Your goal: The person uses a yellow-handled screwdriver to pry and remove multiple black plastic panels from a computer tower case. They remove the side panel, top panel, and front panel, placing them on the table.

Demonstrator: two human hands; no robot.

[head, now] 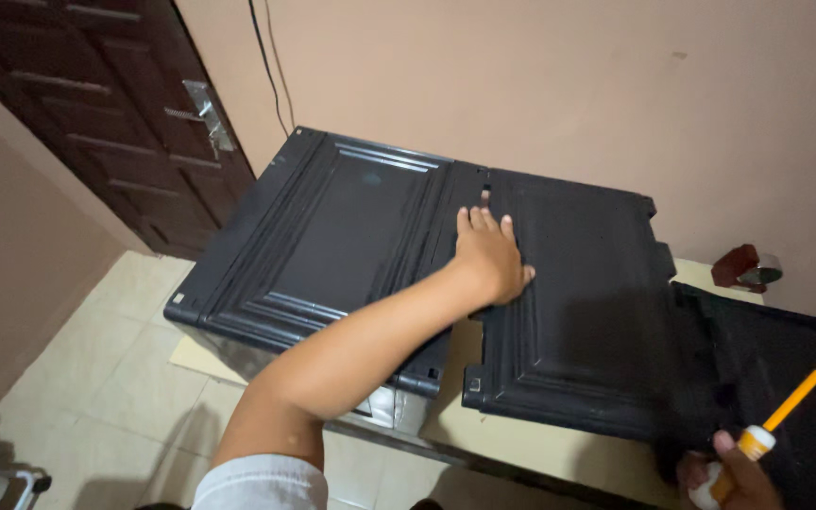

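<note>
Black moulded panels (559, 302), two lying side by side on a pale counter (521, 444), one jutting over its near-left edge above the tiled floor (115, 378). Left hand (488, 255) pressed flat where the panels meet, fingers spread, clamped on nothing. Right hand (734, 477) at lower right, grip closed around a small white bottle with an orange nozzle (772, 425), beside a third black panel (786, 378). Dark wooden door (115, 104) at back left.
</note>
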